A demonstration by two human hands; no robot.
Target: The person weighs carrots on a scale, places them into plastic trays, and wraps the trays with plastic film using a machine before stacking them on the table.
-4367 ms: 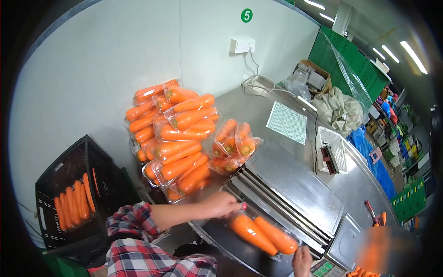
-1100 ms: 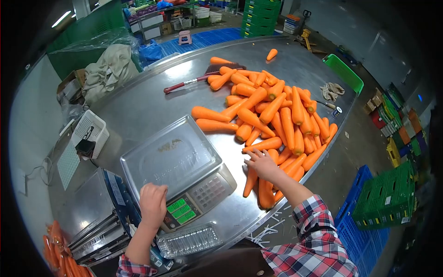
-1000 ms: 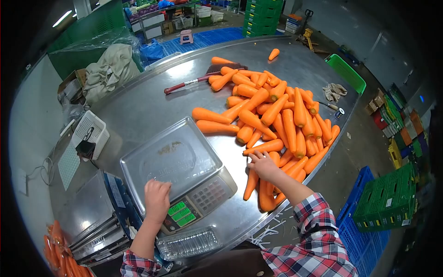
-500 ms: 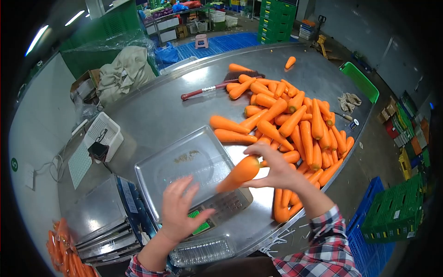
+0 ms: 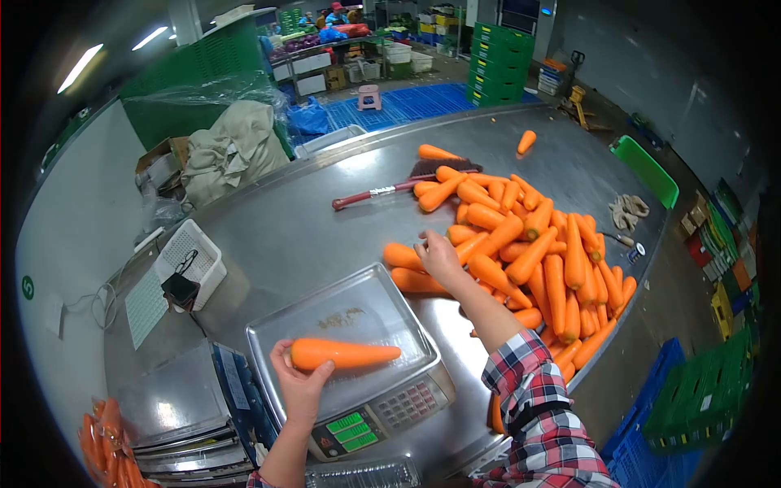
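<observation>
My left hand [image 5: 299,381] grips the thick end of a carrot [image 5: 346,355], which lies level over the metal pan of the scale [image 5: 382,305], its tip pointing right. Green digits glow on the display [image 5: 351,431] below the pan. My right hand [image 5: 440,256] reaches to the left edge of the carrot pile [image 5: 529,252], fingers slightly apart, right beside a carrot [image 5: 402,257]. Another carrot [image 5: 416,281] lies just under my right wrist, close to the pan's corner.
A red-handled brush [image 5: 358,199] lies behind the pile. To the left stand a white basket [image 5: 213,272] and stacked metal trays [image 5: 175,390]; bagged carrots [image 5: 106,443] hang lower left. Clear plastic boxes [image 5: 366,473] sit at the front edge. A cloth glove [image 5: 628,211] lies far right.
The carrot has passed from my right hand to my left and now lies level over the pan. My right hand has moved forward and left to the pile's edge.
</observation>
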